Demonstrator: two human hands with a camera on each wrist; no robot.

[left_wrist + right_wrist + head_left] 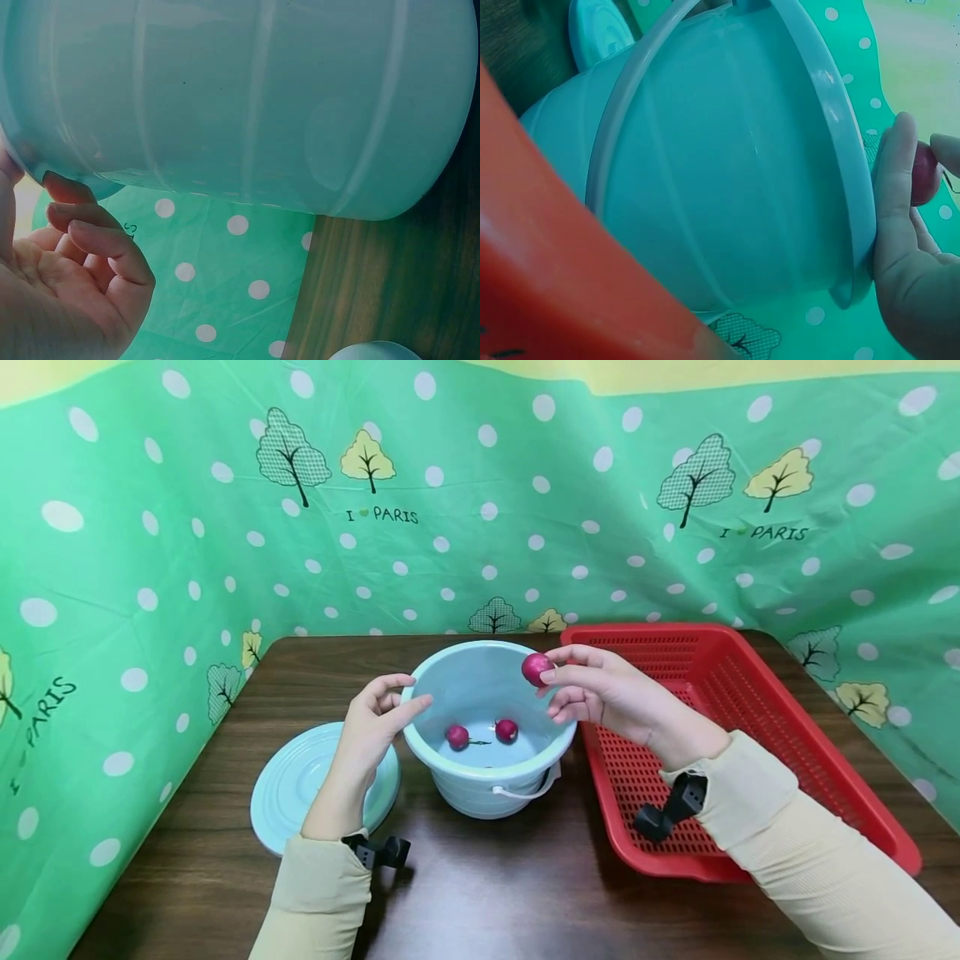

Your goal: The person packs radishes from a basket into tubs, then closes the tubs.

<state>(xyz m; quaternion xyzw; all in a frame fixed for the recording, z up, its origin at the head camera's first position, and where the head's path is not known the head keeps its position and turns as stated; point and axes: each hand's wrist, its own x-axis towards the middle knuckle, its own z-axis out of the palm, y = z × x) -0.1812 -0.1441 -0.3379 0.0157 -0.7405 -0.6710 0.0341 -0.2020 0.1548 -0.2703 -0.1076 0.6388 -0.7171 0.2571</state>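
Observation:
A light-blue bucket (487,789) stands upright on the table with two radishes inside, one on the left (457,737) and one on the right (506,730). My left hand (372,718) holds the bucket's left rim, its thumb reaching over the inner side. In the left wrist view, curled fingers (112,255) lie by the rim. Above the bucket's right side, my right hand (600,689) pinches a third radish (536,669) between thumb and fingers. The right wrist view shows this radish (925,174) just beyond the rim, with a thin root trailing.
A red slotted plastic basket (750,868) occupies the table's right side, close to the bucket. The round light-blue lid (281,793) lies flat at left, partly under my left forearm. A white handle (528,795) hangs at the bucket's front. Green dotted cloth (480,527) surrounds the table.

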